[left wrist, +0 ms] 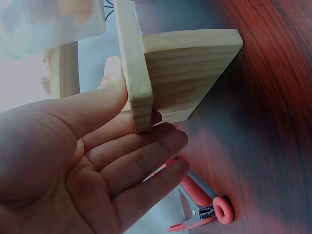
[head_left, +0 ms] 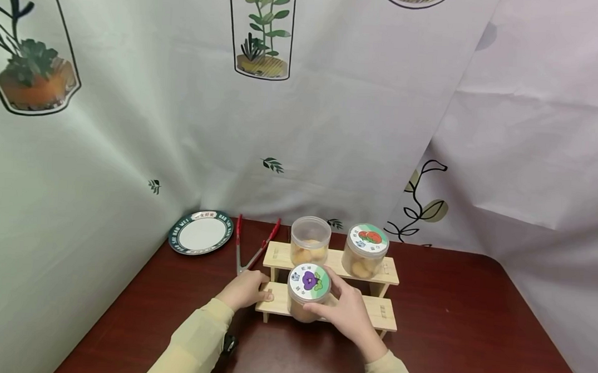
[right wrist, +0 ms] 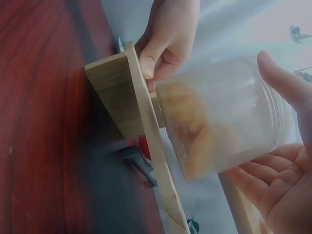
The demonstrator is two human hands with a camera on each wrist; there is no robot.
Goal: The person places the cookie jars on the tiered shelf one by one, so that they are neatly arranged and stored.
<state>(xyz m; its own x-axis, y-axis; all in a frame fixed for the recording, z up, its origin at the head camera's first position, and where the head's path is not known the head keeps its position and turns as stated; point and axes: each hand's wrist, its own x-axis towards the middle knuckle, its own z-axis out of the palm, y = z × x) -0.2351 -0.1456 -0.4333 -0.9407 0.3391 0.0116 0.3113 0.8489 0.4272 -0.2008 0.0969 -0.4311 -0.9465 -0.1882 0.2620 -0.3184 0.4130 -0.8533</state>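
Observation:
My right hand (head_left: pixel 346 311) holds a clear plastic jar (right wrist: pixel 219 119) around its lid end, thumb on one side and fingers on the other. The jar's lid (head_left: pixel 310 281) is white and green with a purple flower picture, and yellowish-brown pieces lie inside. In the right wrist view the jar leans, its base close over the front step of a two-step wooden stand (head_left: pixel 383 312). My left hand (head_left: pixel 246 290) pinches the left end of that step. In the left wrist view the thumb lies on top of the board (left wrist: pixel 136 83), with the index finger partly hidden beneath it.
On the back step stand a jar without a lid (head_left: pixel 310 237) and a jar with a tomato-picture lid (head_left: pixel 366 250), both holding yellowish pieces. Red-and-grey tongs (head_left: pixel 238 245) lie left of the stand. A green-rimmed plate (head_left: pixel 176 239) leans at the back left, near the printed curtain.

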